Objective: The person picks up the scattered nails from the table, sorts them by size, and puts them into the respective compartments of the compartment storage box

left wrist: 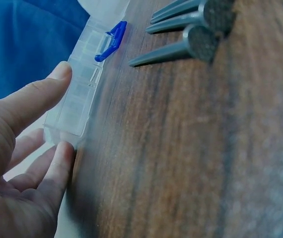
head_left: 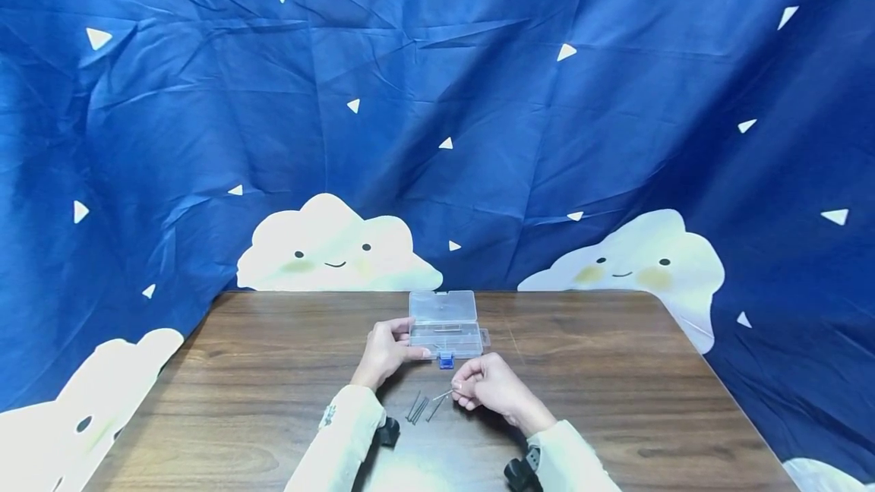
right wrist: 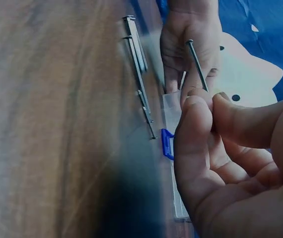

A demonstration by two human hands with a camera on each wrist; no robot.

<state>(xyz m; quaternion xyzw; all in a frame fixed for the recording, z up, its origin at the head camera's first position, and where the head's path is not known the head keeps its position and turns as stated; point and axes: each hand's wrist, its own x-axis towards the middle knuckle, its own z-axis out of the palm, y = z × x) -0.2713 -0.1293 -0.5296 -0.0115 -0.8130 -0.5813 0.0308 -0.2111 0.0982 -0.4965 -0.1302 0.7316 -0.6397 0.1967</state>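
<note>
A clear plastic compartment box stands with its lid raised at the back and its blue latch at the front. My left hand grips its left end, thumb over the front and fingers at the side wall. Between thumb and index finger, my right hand pinches a nail near one end; its flat head points away from the fingertips. This hand is in front of the box's right part. Several loose nails lie on the table between the two hands, seen large in the left wrist view.
The wooden table extends to both sides and meets a blue curtain with printed clouds behind it. A black wrist camera sits on the left sleeve, another on the right one.
</note>
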